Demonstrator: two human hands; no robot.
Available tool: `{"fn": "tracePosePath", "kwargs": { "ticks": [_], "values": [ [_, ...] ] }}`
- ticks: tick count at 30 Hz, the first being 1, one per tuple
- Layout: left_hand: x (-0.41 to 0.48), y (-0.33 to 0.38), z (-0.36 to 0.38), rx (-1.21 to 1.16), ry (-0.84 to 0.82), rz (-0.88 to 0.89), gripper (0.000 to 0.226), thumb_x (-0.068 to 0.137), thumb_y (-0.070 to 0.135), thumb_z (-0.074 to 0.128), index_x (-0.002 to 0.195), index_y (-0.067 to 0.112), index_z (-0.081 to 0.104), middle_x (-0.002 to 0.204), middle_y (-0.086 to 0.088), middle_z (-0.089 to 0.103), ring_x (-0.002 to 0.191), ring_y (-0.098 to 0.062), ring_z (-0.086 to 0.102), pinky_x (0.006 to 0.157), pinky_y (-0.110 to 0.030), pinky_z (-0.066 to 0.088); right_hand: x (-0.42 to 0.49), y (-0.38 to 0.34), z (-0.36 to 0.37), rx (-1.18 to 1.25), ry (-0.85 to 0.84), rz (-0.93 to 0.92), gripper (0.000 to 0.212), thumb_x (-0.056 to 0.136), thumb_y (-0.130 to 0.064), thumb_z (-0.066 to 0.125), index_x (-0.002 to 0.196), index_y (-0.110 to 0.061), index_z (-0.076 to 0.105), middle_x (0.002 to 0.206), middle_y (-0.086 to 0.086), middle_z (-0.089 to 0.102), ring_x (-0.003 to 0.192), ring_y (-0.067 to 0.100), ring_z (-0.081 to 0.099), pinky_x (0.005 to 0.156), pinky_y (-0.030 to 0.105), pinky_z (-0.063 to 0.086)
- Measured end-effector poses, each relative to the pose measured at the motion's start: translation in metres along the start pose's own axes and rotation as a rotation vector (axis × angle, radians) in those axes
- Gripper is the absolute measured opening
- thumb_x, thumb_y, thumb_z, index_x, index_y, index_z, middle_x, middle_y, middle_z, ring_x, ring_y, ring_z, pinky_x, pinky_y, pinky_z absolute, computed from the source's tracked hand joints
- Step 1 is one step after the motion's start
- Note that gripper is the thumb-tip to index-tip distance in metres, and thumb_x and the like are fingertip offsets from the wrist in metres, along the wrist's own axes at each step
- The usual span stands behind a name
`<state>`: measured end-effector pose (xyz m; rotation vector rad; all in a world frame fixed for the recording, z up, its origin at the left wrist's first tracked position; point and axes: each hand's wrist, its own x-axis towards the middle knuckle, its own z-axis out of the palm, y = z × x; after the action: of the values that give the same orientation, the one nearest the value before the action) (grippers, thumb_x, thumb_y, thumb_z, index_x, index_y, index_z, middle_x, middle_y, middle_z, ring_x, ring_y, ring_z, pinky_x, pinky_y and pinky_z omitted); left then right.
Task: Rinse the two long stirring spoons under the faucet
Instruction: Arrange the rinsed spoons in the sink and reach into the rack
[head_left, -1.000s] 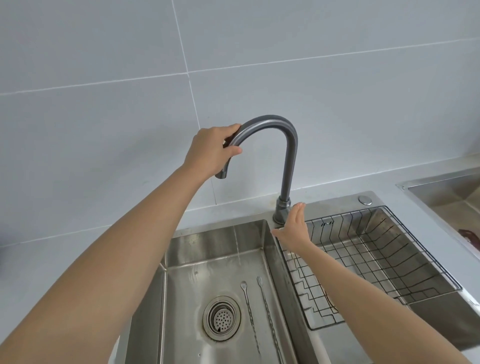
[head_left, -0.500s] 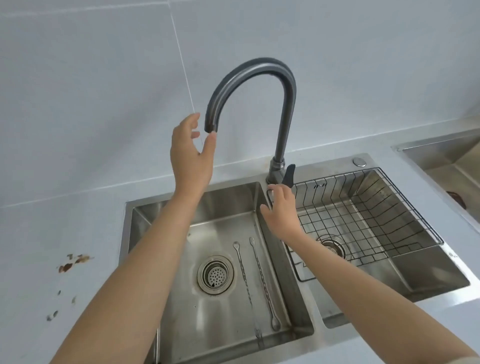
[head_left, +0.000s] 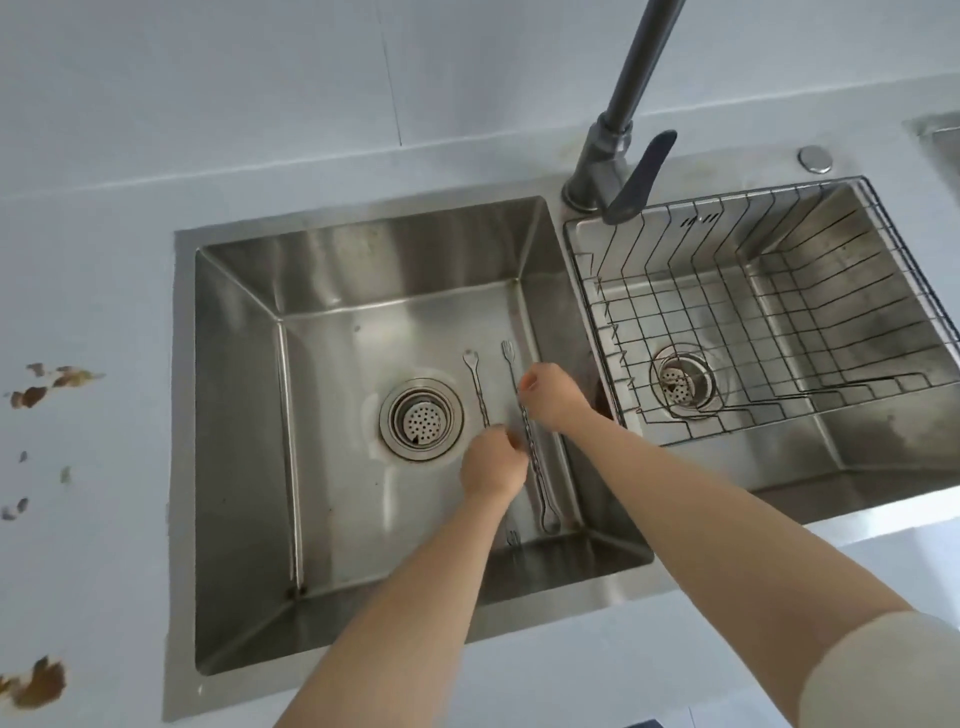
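Two long, thin twisted metal stirring spoons lie side by side on the floor of the left sink basin (head_left: 332, 467), right of the drain. My left hand (head_left: 491, 465) is pinched on the middle of the left spoon (head_left: 477, 387) and hides its lower handle. My right hand (head_left: 550, 397) pinches the upper part of the right spoon (head_left: 535, 467) with its fingertips. Both spoons still look flat on the steel. The dark grey faucet (head_left: 618, 104) rises behind the divider, its spout out of frame at the top. No water shows.
The faucet lever (head_left: 641, 176) points down toward the right basin, which holds a wire basket (head_left: 779, 322). A round drain strainer (head_left: 421, 418) sits in the left basin. Brown stains (head_left: 39, 683) dot the white counter at left.
My left hand left the faucet spout and my right hand left the lever. Both dropped into the left basin onto the spoons. The view tilted down.
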<state>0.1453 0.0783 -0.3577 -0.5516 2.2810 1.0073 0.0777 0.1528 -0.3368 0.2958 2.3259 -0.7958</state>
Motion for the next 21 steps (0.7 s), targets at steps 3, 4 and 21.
{"fn": "tracePosePath", "kwargs": {
  "ticks": [3, 4, 21],
  "values": [
    [0.006, -0.003, 0.016, 0.065, -0.003, -0.051, 0.02, 0.091, 0.014, 0.048, 0.102, 0.007, 0.063, 0.104, -0.014, 0.068, 0.099, -0.032, 0.063, 0.072, -0.033, 0.046, 0.014, 0.01, 0.017, -0.072, -0.002, 0.071, 0.019, 0.091, -0.001, 0.042, 0.096, -0.006, 0.06, 0.091, 0.012, 0.059, 0.087, 0.028, 0.059, 0.071, 0.029, 0.045],
    [0.009, -0.003, 0.021, 0.076, -0.001, -0.053, 0.022, 0.092, 0.015, 0.047, 0.102, 0.007, 0.064, 0.105, -0.015, 0.068, 0.1, -0.033, 0.063, 0.074, -0.034, 0.047, 0.018, 0.013, 0.022, -0.101, 0.008, 0.085, 0.019, 0.09, -0.001, 0.043, 0.089, -0.007, 0.061, 0.086, 0.011, 0.059, 0.088, 0.029, 0.06, 0.071, 0.03, 0.046],
    [0.022, 0.0, 0.051, 0.109, 0.03, -0.041, 0.025, 0.093, 0.009, 0.04, 0.103, 0.003, 0.062, 0.109, -0.016, 0.066, 0.101, -0.031, 0.062, 0.079, -0.037, 0.05, 0.036, 0.028, 0.046, -0.25, 0.114, 0.126, 0.024, 0.089, -0.002, 0.047, 0.11, 0.002, 0.058, 0.12, 0.018, 0.059, 0.111, 0.034, 0.057, 0.085, 0.038, 0.049]
  ]
}}
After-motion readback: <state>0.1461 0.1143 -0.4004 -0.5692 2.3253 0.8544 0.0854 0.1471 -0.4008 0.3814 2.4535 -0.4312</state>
